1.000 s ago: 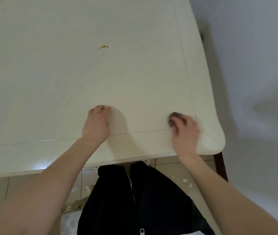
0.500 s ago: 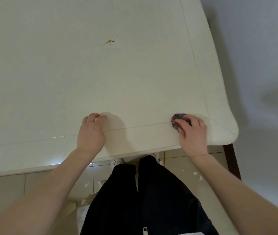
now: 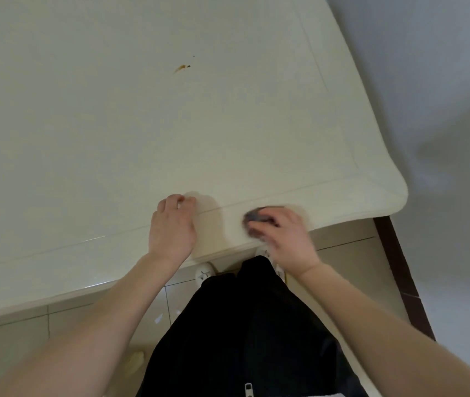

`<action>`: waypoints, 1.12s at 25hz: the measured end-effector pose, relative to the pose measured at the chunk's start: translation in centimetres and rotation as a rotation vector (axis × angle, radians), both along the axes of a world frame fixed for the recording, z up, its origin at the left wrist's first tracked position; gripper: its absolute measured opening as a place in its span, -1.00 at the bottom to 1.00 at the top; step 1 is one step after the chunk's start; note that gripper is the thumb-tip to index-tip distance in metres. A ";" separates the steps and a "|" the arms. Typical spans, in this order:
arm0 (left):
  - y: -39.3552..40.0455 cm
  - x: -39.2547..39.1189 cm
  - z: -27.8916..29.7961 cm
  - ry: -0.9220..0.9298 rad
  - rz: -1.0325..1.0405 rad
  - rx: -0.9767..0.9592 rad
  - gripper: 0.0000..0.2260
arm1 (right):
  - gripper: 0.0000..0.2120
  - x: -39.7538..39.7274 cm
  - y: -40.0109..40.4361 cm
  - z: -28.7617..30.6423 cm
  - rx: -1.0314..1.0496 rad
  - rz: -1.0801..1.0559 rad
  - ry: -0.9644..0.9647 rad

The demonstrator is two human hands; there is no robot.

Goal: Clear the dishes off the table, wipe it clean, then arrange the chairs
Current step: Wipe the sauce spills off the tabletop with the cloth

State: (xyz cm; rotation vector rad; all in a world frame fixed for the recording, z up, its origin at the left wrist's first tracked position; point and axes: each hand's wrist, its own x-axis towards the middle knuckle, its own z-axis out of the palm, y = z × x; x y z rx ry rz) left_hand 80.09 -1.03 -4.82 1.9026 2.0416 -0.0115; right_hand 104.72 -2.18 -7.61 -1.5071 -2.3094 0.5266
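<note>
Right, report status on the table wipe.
Right hand pressing a dark cloth near the table edge. Left hand resting beside it. Brown smear unwiped, farther in. No dishes in view.

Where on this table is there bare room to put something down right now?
Nearly all of the cream table is bare: the wide stretch left of and beyond the orange-brown stain, and the strip between that stain and the right edge. The near edge is crowded: the left hand rests there, and the right hand presses a dark cloth beside it.
</note>
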 end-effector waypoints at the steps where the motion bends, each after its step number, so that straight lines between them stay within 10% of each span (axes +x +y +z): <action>1: 0.3 0.4 -0.1 -0.006 -0.022 0.007 -0.59 | -0.71 3.4 0.4 0.0 -0.002 -0.137 -0.022; 6: 3.1 3.1 0.0 -0.080 -0.073 0.025 -0.57 | -0.67 8.0 3.0 1.1 -0.095 -0.738 -0.179; 14: 7.6 -0.2 0.8 0.067 0.197 -0.086 -0.51 | -0.69 -5.4 7.9 0.2 -0.029 0.337 -0.079; 19: 8.7 -2.4 0.8 0.072 0.339 -0.190 -0.38 | -0.67 -0.2 17.8 0.3 -0.103 -0.291 -0.202; 25: 9.4 -2.8 1.0 0.060 0.358 -0.225 -0.35 | -0.66 -9.7 13.5 -0.6 -0.125 0.620 -0.066; 28: 9.2 -3.0 1.2 0.014 0.375 -0.234 -0.42 | -0.66 -8.5 19.9 -1.1 -0.080 0.473 -0.039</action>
